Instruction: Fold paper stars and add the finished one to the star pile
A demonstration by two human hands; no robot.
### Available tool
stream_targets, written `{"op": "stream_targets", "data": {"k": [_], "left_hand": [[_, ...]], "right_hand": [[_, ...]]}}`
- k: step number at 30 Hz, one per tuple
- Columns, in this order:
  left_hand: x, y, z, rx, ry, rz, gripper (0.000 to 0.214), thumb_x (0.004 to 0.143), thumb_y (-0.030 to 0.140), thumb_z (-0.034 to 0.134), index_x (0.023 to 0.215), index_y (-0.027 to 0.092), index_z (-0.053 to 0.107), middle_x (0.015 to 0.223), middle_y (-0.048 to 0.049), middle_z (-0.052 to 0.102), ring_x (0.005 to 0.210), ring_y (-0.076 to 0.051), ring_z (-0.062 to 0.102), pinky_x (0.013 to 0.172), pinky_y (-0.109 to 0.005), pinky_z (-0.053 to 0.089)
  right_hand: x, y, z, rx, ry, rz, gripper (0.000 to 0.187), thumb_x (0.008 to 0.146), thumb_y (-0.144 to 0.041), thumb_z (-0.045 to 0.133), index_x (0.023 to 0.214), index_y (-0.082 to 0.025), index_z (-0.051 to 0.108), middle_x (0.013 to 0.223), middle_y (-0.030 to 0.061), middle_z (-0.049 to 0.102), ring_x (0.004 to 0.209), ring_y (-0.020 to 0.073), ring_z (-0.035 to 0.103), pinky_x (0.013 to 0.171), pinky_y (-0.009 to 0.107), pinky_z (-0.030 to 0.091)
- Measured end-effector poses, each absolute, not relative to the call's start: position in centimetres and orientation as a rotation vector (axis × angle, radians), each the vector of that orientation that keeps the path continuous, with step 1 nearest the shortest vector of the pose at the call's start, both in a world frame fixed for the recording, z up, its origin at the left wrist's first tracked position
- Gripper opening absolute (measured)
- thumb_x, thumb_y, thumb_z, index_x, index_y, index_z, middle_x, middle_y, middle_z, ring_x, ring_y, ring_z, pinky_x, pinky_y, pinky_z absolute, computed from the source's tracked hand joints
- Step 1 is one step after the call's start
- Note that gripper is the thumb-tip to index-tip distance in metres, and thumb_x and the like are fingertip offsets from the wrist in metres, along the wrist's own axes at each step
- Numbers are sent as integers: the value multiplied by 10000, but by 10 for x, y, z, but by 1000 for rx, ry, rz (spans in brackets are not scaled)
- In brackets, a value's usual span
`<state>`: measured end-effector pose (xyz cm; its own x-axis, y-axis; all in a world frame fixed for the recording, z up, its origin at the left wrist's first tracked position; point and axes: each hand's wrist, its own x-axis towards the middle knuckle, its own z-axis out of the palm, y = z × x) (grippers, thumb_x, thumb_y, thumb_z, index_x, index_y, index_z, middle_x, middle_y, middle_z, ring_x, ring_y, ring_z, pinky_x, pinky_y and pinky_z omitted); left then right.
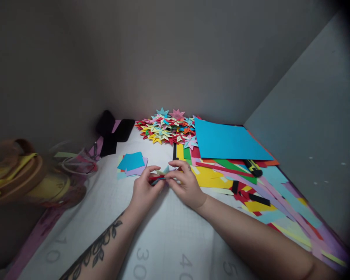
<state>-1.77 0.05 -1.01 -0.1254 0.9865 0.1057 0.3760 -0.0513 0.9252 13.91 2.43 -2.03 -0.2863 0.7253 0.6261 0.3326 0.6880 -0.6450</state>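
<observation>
Head view: the folded paper piece [156, 179] is located directly between the fingertips of the left hand [146, 183] and the right hand [186, 183], touching both. Left fingers: thumb and index finger are closed on the red part of the piece. Right fingers: the thumb and a finger behind it pinch the end facing them, while the index finger arches above, apart from that pinch. Critical relation: the long axis of the piece appears to run crosswise, from the left grip to the right fingertips; pale points project beyond it, away from the person. Neither hand is clearly nearer, as both are in contact; the left covers more of the piece. Fold details are too small to tell, as is any clearance above the white mat [160, 241]. Beyond the left fingers, and further left, lies a stack of paper squares [132, 161], blue uppermost. Straight beyond both sets of fingertips, well apart, is a pile of paper stars [166, 130]. To the right of the right fingers are a blue sheet [230, 142], a cutter [254, 168] and paper strips.
</observation>
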Motion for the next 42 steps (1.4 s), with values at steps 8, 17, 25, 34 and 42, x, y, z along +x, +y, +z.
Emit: {"op": "stream_targets", "data": {"k": [8, 17, 25, 34, 42], "left_hand": [[-18, -4, -14, 1600, 1552, 1198, 306, 695, 187, 639, 993, 236, 590, 826, 17, 713, 769, -161, 677, 693, -249, 512], [-22, -7, -21, 1847, 1527, 1140, 254, 757, 189, 595, 1001, 259, 600, 888, 0, 706, 773, -158, 667, 696, -245, 489], [-22, -7, -21, 1831, 1523, 1153, 282, 753, 187, 606, 1025, 259, 592, 837, 6, 702, 740, -154, 664, 687, -243, 489], [-20, -6, -15, 1707, 1574, 1194, 309, 732, 210, 635, 1032, 235, 566, 825, 2, 697, 742, -146, 664, 678, -241, 502], [-19, -4, -11, 1563, 1561, 1228, 355, 678, 190, 640, 1021, 217, 553, 720, 31, 694, 691, -148, 659, 670, -238, 495]], "right_hand": [[138, 24, -16, -884, -1865, 564, 119, 836, -182, 523, 779, -216, 622, 1083, 89, 549, 1030, 225, 531, 867, 404, 449], [137, 25, -13, -935, -1825, 699, 137, 736, -100, 537, 651, -203, 569, 1000, 71, 551, 988, 222, 546, 869, 387, 427], [136, 24, -15, -902, -1726, 832, 169, 691, -72, 556, 733, -217, 481, 993, 59, 563, 995, 218, 550, 853, 364, 427], [140, 24, -13, -878, -1866, 659, 80, 818, -172, 555, 756, -217, 578, 1089, 82, 560, 1042, 226, 528, 894, 412, 423], [141, 24, -19, -770, -2016, 258, 95, 856, -192, 545, 896, -240, 616, 1146, 91, 544, 1063, 248, 487, 924, 461, 429]]}}
